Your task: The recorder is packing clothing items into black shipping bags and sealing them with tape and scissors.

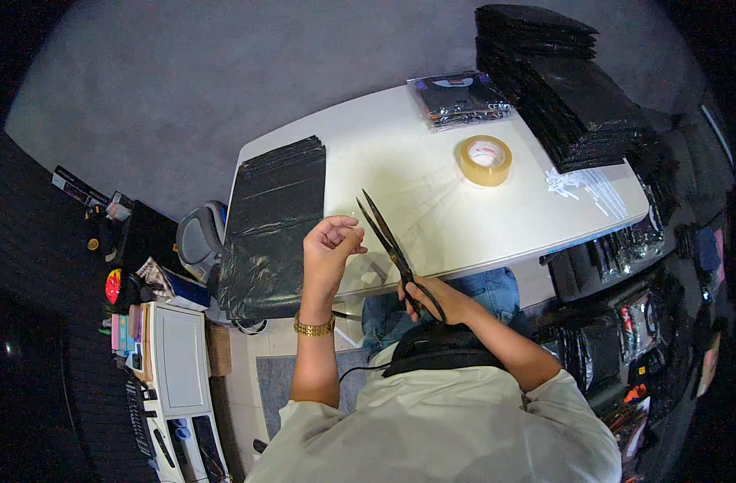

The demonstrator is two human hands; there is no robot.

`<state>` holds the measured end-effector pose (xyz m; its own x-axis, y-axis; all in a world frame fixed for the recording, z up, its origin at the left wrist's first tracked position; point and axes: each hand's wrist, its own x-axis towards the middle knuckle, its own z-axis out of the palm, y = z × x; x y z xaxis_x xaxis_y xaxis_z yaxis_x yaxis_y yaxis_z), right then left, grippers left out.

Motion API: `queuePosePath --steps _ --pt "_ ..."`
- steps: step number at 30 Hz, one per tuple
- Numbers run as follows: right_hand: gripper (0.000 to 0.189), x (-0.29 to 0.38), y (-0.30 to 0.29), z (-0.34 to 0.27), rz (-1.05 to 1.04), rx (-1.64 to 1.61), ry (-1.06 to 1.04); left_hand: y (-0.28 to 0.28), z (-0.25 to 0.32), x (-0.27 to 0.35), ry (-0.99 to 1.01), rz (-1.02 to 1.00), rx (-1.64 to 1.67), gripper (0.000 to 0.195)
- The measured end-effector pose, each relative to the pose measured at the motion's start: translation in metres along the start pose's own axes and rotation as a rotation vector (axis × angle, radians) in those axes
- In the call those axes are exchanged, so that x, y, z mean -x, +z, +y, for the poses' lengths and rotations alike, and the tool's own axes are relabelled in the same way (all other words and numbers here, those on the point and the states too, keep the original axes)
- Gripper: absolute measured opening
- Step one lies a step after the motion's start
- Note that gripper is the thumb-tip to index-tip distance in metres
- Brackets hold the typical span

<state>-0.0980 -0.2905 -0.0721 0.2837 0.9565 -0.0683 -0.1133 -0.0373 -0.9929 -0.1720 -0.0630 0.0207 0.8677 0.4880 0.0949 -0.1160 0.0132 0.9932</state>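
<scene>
My right hand (431, 300) grips the handles of black scissors (392, 250) at the near edge of the white table (374, 163). The scissors' blades point away from me and are slightly apart. Just left of the blades, my left hand (335, 238) is raised over the table with fingers curled and thumb near the fingertips; whether it pinches something small is unclear. A gold bracelet is on that wrist. Beside it, a stack of black plastic bags (277, 211) covers the table's left end. A roll of clear tape (486, 160) lies on its side right of centre.
Clear-wrapped folded items (461, 99) lie at the far edge. A tall pile of black plastic packages (561, 102) stands at the right end, beside small white strips (585, 184). Left of the table are a grey chair (199, 235) and a white cabinet (181, 356). More wrapped packages lie at right.
</scene>
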Motion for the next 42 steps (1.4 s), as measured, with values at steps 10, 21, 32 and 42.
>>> queuePosePath --steps 10,21,32,42 --pt "0.04 0.0 -0.001 0.007 0.031 0.017 0.031 0.0 -0.001 0.002 -0.026 0.019 -0.001 0.014" --pt "0.039 0.003 -0.002 0.008 0.047 0.06 0.043 -0.002 -0.007 0.005 -0.019 0.008 -0.006 0.015" --pt "0.033 0.005 -0.001 0.014 0.099 0.008 -0.001 0.0 -0.008 0.008 -0.046 0.019 -0.005 0.014" --pt "0.038 0.006 -0.001 0.007 0.136 -0.026 0.001 0.001 -0.01 0.01 -0.039 0.012 -0.002 0.014"
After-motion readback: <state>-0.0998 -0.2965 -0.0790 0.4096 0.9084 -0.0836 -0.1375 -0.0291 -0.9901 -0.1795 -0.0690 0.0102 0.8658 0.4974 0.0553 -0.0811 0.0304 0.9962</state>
